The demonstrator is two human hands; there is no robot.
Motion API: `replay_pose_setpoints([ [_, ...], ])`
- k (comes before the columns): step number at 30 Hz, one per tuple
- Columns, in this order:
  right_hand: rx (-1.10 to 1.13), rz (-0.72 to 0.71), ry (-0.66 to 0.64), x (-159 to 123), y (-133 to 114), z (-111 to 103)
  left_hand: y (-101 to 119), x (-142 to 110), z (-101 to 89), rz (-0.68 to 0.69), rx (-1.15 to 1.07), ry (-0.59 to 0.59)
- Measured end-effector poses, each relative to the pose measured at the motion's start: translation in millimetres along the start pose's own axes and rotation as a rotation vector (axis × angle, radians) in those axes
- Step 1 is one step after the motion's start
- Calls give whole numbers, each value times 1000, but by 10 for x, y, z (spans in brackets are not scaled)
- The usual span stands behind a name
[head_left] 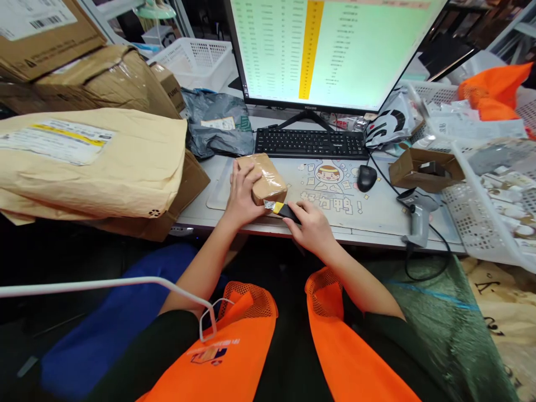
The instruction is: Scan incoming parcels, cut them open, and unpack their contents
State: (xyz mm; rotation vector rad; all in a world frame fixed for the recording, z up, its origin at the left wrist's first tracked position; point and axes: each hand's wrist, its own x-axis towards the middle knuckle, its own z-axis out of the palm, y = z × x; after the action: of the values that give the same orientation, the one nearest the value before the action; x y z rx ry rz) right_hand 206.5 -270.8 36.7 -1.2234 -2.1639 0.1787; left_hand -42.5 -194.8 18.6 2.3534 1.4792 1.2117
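Note:
A small brown cardboard box (268,177) with shiny clear tape sits at the desk's front edge, tilted slightly. My left hand (243,192) grips its left side, fingers over the top and thumb along the near side. In my right hand (310,223) is a utility knife (286,212) with a black and yellow handle. Its tip end meets the near lower side of the box, beside my left thumb. How far the blade is out cannot be made out.
Behind the box stand a keyboard (310,143) and a monitor (335,56). To the right lie a mouse (367,178), a barcode scanner (417,215), an open carton (408,170) and a white basket (481,223). Stacked parcels (96,167) rise on the left, beside a grey plastic mailer (218,120).

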Motion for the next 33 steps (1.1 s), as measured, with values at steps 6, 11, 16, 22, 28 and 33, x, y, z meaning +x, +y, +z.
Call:
replay_pose_setpoints([
  [6, -22, 18, 37, 51, 31, -25, -20, -7, 5, 29, 3, 9],
  [11, -75, 51, -27, 117, -52, -156, -23, -40, 31, 52, 12, 13],
  [16, -208, 288, 38, 59, 447, -482, -34, -62, -130, -1, 56, -65],
  [22, -164, 366, 161, -150, 680, -576, -408, 165, -426, -6, -146, -82],
  [28, -81, 188, 75, -89, -66, -677, -20, -167, -417, 7, -21, 9],
  [33, -210, 61, -220, 42, -485, -803, 352, -583, -158, 85, -28, 232],
])
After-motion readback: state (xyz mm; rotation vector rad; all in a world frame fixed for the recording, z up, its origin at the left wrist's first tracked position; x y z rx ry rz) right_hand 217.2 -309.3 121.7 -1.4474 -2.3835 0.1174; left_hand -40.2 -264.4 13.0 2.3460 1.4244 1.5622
